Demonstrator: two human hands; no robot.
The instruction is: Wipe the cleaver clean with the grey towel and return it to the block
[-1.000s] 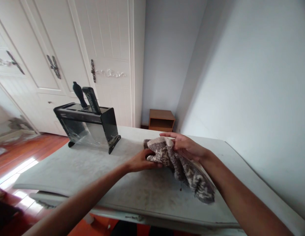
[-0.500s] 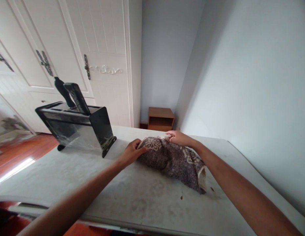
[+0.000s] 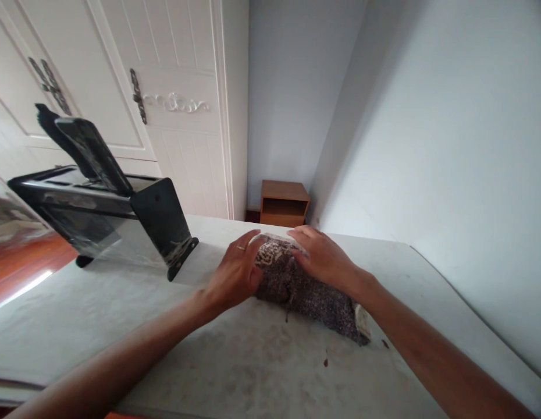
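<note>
A grey-and-cream patterned towel (image 3: pixel 302 294) lies bunched on the white table (image 3: pixel 122 326), stretching from the middle toward the right. My left hand (image 3: pixel 234 273) rests flat against its left end, fingers spread, a ring on one finger. My right hand (image 3: pixel 323 258) presses down on the towel's top, fingers pointing left. Both hands touch the cloth near its far end, close together.
A black knife block (image 3: pixel 117 218) with two dark handles (image 3: pixel 89 154) stands on the table at the left. White wardrobe doors (image 3: pixel 166 105) are behind it. A small wooden cabinet (image 3: pixel 283 202) sits in the far corner. The wall (image 3: pixel 449 174) runs along the right.
The towel has gone from lifted and bunched in both hands to lying on the table. Both hands have drawn together over its far end. The view has shifted closer and left.
</note>
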